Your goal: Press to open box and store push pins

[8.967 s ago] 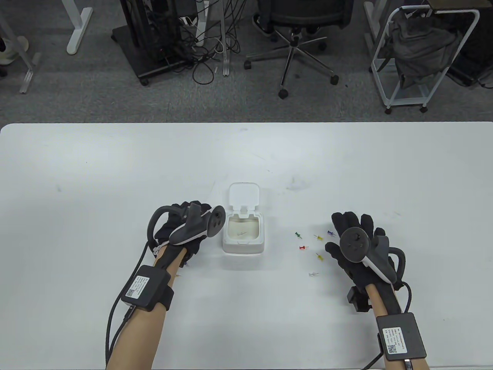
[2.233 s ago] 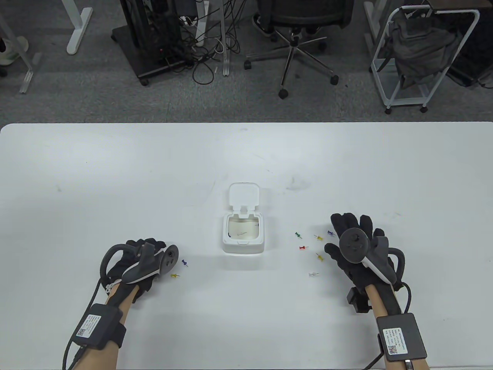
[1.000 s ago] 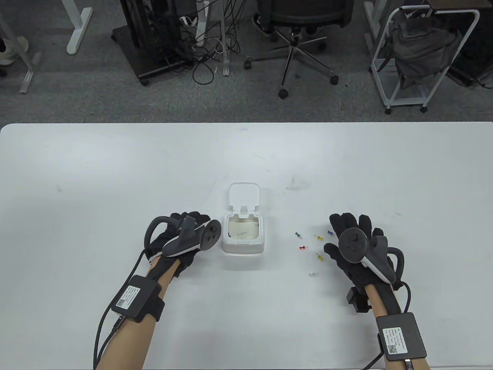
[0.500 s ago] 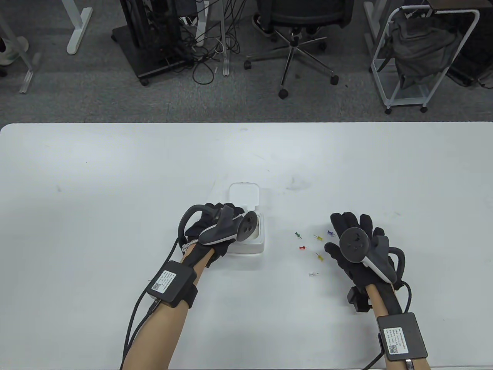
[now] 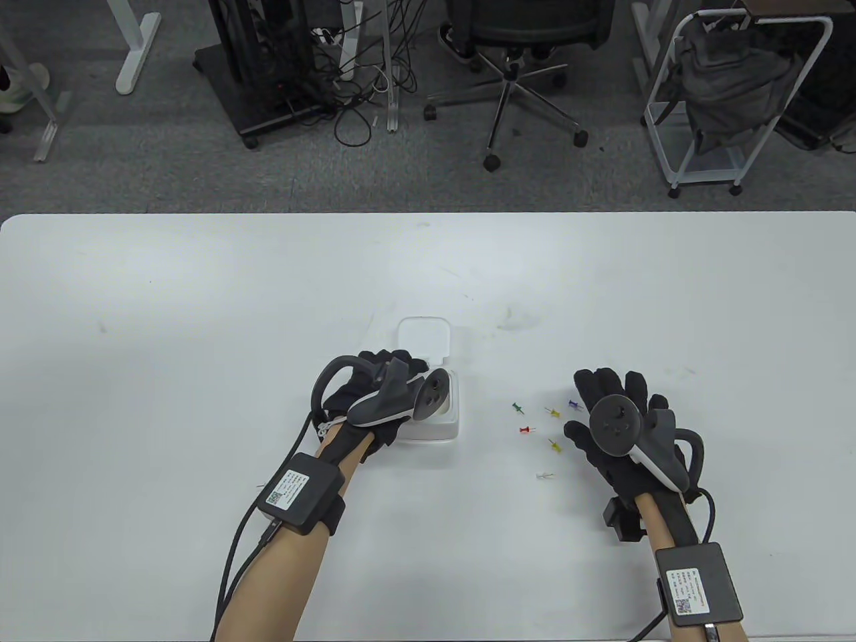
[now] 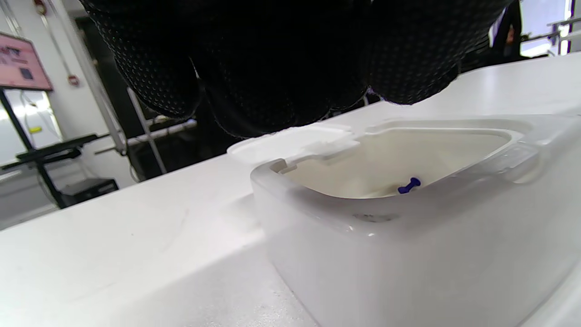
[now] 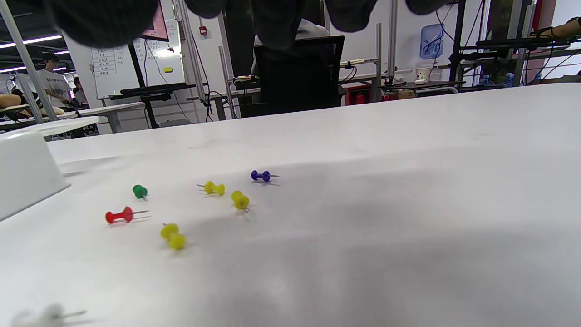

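Note:
The white box (image 5: pixel 449 420) stands mid-table with its lid (image 5: pixel 423 333) flipped back. My left hand (image 5: pixel 373 372) hovers over the box opening. In the left wrist view its fingertips (image 6: pixel 272 68) are bunched together above the box (image 6: pixel 408 263), and no pin shows between them. One blue pin (image 6: pixel 409 185) lies inside the box. My right hand (image 5: pixel 610 389) rests flat on the table, fingers spread, just right of loose push pins: green (image 5: pixel 516 406), red (image 5: pixel 527 430), blue (image 5: pixel 573 404), yellow (image 5: pixel 554 444) and clear (image 5: pixel 544 476).
The right wrist view shows the scattered pins close up: a red pin (image 7: pixel 119 215), a green pin (image 7: pixel 140 191), a blue pin (image 7: pixel 261 175) and yellow ones (image 7: pixel 173 236). An office chair (image 5: pixel 515 40) and a cart (image 5: pixel 729 93) stand beyond the table's far edge.
My left hand went from the two pins at the front left up to the box and now hangs over its opening, still for half a second. The right hand has stayed put.

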`<state>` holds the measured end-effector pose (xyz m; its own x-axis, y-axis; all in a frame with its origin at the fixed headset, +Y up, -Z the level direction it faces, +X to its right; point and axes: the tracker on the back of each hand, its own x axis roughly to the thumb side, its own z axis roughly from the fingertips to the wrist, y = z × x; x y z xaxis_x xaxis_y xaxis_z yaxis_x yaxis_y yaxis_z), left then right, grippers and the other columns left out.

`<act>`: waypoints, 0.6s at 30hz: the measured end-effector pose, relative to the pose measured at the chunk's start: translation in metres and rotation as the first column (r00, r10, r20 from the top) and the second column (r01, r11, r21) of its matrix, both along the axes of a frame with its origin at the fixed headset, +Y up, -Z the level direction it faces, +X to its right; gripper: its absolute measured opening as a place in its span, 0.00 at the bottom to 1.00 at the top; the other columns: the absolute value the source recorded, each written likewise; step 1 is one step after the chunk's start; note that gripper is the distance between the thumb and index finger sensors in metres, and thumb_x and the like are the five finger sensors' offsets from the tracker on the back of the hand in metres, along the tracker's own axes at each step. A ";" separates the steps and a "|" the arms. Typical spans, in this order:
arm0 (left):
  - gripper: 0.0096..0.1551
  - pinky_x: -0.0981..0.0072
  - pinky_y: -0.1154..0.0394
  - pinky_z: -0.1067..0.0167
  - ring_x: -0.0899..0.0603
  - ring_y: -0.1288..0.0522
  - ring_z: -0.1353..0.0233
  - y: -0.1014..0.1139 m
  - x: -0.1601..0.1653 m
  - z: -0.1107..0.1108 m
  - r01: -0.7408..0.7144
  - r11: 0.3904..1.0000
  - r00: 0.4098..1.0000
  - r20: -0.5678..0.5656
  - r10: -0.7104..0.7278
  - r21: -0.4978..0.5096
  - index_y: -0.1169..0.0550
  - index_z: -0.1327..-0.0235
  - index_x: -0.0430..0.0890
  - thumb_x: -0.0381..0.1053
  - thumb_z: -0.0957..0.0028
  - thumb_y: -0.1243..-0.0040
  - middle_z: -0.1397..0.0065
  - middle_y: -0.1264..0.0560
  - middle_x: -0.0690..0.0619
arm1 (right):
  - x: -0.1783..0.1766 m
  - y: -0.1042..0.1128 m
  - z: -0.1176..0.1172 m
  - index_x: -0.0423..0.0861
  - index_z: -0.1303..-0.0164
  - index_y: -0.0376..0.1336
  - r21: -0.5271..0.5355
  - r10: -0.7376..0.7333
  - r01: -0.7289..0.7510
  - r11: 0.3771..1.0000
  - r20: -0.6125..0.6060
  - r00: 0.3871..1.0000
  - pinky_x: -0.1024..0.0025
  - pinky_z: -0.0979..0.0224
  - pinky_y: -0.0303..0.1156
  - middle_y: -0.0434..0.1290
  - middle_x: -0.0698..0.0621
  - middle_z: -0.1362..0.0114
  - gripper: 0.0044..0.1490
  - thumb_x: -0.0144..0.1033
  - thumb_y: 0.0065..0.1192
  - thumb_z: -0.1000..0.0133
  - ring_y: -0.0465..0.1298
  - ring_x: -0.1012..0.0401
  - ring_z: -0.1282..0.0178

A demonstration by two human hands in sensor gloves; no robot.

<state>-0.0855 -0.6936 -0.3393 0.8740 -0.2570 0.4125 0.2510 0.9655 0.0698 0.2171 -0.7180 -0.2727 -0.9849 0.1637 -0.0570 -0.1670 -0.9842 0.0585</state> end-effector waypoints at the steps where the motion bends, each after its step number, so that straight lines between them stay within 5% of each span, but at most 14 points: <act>1: 0.29 0.48 0.22 0.28 0.50 0.16 0.39 0.001 -0.002 0.001 0.002 1.000 1.000 -0.001 -0.002 -0.001 0.24 0.34 0.57 0.61 0.49 0.39 0.30 0.21 0.59 | 0.000 0.000 0.000 0.61 0.22 0.41 0.001 0.001 -0.001 1.000 0.000 1.000 0.31 0.19 0.44 0.48 0.49 0.09 0.46 0.59 0.50 0.50 0.46 0.40 0.12; 9: 0.29 0.48 0.22 0.28 0.50 0.16 0.39 0.004 -0.043 0.019 -0.020 1.000 1.000 -0.019 0.020 0.021 0.24 0.34 0.57 0.61 0.49 0.39 0.30 0.21 0.59 | 0.000 0.000 0.000 0.61 0.22 0.41 0.003 -0.003 0.003 1.000 -0.004 1.000 0.31 0.19 0.44 0.48 0.49 0.09 0.47 0.59 0.50 0.50 0.46 0.40 0.12; 18: 0.29 0.48 0.22 0.28 0.50 0.16 0.38 -0.018 -0.095 0.038 0.024 0.999 0.998 -0.059 -0.026 -0.036 0.24 0.34 0.58 0.61 0.50 0.38 0.30 0.21 0.59 | 0.000 0.000 0.000 0.61 0.22 0.41 -0.001 -0.003 0.003 1.000 -0.001 1.000 0.31 0.19 0.44 0.48 0.49 0.09 0.47 0.59 0.50 0.50 0.46 0.40 0.12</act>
<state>-0.1809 -0.7117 -0.3013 0.8910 -0.2651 0.3686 0.2774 0.9605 0.0203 0.2172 -0.7178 -0.2728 -0.9844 0.1667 -0.0560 -0.1700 -0.9837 0.0592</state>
